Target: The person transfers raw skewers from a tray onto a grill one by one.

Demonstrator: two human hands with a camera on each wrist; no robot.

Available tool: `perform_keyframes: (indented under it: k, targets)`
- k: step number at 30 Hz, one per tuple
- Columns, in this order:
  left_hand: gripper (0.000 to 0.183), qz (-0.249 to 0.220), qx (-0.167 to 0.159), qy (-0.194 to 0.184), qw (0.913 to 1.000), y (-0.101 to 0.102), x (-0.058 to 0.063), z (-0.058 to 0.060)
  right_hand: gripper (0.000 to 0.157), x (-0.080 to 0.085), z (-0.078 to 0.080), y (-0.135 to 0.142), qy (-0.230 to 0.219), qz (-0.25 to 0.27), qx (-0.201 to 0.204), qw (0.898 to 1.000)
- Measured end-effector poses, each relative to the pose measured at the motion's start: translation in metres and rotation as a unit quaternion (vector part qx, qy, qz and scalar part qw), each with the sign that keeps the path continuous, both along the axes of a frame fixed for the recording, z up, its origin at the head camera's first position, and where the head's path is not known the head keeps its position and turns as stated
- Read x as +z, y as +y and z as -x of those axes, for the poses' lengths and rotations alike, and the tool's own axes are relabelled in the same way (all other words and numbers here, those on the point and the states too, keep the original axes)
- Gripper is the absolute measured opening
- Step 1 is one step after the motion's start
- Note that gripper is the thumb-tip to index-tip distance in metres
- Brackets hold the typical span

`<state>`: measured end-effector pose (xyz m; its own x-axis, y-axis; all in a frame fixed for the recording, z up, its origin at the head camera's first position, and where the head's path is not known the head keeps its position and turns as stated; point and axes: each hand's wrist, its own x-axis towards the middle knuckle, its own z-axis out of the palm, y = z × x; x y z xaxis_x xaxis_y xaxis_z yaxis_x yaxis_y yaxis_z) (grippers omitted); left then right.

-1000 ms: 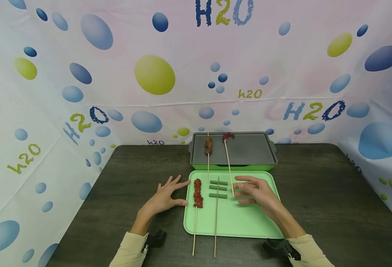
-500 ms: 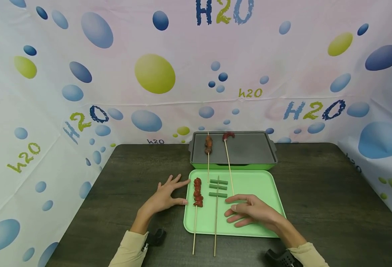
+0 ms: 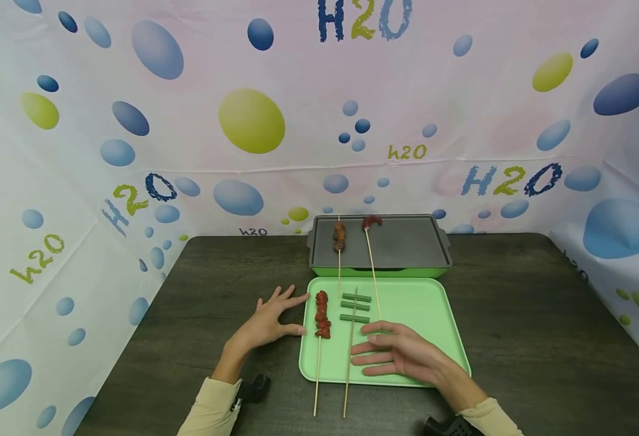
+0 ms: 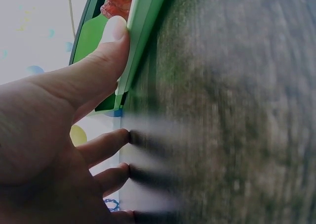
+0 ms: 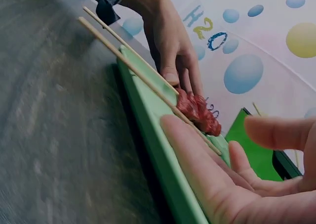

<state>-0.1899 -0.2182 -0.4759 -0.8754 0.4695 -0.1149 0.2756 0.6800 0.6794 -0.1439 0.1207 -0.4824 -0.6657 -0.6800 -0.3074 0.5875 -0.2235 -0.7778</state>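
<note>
A light green tray bears two skewers, their sticks reaching over its near edge. One is a red meat skewer at the left. Beside it lies a skewer of green pieces, three short green sticks set crosswise. My left hand spreads its fingers along the tray's left edge; in the left wrist view the thumb touches the rim. Over the tray's near half, my right hand holds its fingers loosely extended, fingertips at the stick of the green skewer. Nothing is gripped by either hand.
Behind the tray stands a grill with a dark plate and green base. A brown meat skewer and a skewer with a curled dark-red piece lie on it, sticks reaching over the tray. The dark wooden table meets a patterned curtain.
My right hand has moved down and left from near the curled piece's stick to the green skewer's stick. That stick's near end has shifted slightly left. My left hand has stayed put.
</note>
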Motion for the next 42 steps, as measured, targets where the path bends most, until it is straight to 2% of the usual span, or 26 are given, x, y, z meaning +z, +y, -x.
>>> perform_keyframes:
  k: [4, 7, 12, 18, 23, 28, 33, 37, 42]
  targets:
    - [0.076, 0.001, 0.002, 0.001, 1.0000, 0.000, 0.000, 0.000, 0.050, -0.001, -0.001, -0.006, -0.018, -0.003, -0.029, 0.999]
    - [0.076, 0.004, 0.001, 0.003, 1.0000, 0.000, 0.001, 0.000, 0.053, 0.000, -0.003, -0.008, -0.011, -0.015, -0.036, 0.999]
    - [0.076, 0.004, -0.005, 0.011, 0.9999, 0.002, 0.003, 0.000, 0.055, 0.005, -0.006, -0.009, 0.004, -0.023, -0.013, 1.000]
    - [0.075, 0.005, -0.007, 0.017, 0.9998, 0.002, 0.003, 0.001, 0.061, 0.009, -0.008, -0.017, -0.029, 0.032, 0.023, 0.999]
    - [0.075, 0.002, -0.004, 0.009, 0.9999, 0.000, 0.002, 0.000, 0.063, 0.009, -0.009, -0.028, -0.046, 0.047, 0.024, 0.998]
    - [0.075, 0.001, -0.002, 0.007, 1.0000, -0.001, 0.001, 0.000, 0.059, 0.008, -0.010, -0.036, -0.054, 0.053, -0.003, 0.997]
    - [0.076, 0.005, -0.004, 0.009, 0.9999, 0.000, 0.001, 0.000, 0.056, 0.005, -0.013, -0.037, -0.049, 0.058, -0.071, 0.995]
    - [0.076, 0.004, -0.004, 0.010, 0.9999, 0.000, 0.001, 0.000, 0.055, 0.004, -0.016, -0.038, -0.034, 0.026, -0.127, 0.991]
    - [0.077, 0.003, -0.003, 0.009, 0.9999, 0.000, 0.001, -0.001, 0.058, 0.003, -0.019, -0.041, -0.025, -0.004, -0.161, 0.987]
